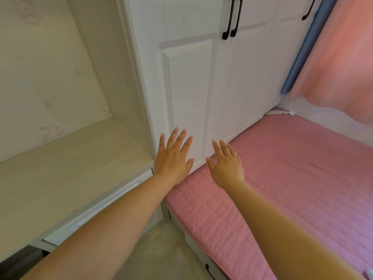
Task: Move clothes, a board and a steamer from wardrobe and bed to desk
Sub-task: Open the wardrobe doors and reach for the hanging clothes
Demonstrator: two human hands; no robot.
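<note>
Both hands out in front, fingers spread, nothing in either grip. The left hand (173,158) hovers at the foot of the closed wardrobe door (189,85); the right hand (227,164) sits just beside it, over the near corner of the bed (282,178) where the pink mattress meets the wardrobe. No clothes, board or steamer anywhere in sight: the bed's visible stretch is bare, and so is the open shelf (60,178) to the left. My read: the goods are behind those doors. The black handles (232,19) run vertically, well above both hands, and the left hand looks nearer, so expect an upward reach.
</note>
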